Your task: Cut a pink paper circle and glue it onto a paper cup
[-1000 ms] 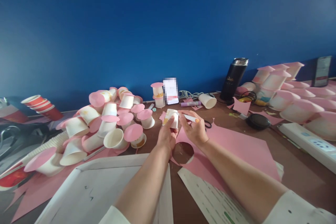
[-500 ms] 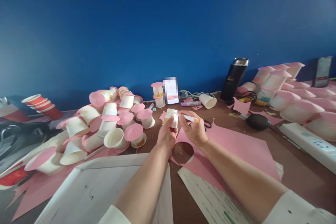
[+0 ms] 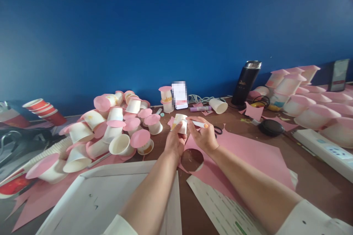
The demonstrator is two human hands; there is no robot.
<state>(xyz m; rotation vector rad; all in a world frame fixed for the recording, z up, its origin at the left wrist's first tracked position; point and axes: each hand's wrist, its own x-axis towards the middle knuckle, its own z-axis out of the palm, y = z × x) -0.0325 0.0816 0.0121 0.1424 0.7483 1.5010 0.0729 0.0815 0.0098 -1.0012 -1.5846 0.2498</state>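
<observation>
My left hand (image 3: 175, 141) is closed round a small white paper cup (image 3: 180, 122) with yellow print, held above the brown table. In my right hand (image 3: 204, 134) is a white pen-like stick (image 3: 199, 124) with an orange mark, gripped between thumb and fingers. Its left end is close to the cup's right side; whether they touch is too small to tell. Below the hands lies a pink sheet (image 3: 248, 154) with a round hole cut in it. Black scissor handles (image 3: 218, 130) show just behind my right hand.
Many cups with pink paper discs (image 3: 140, 138) are heaped at left; more (image 3: 317, 114) are stacked at right. A black flask (image 3: 246, 84), a lying cup (image 3: 218, 105), a purple marker (image 3: 200, 109) and a phone (image 3: 179, 95) stand or lie behind. A white tray (image 3: 110, 170) is front left.
</observation>
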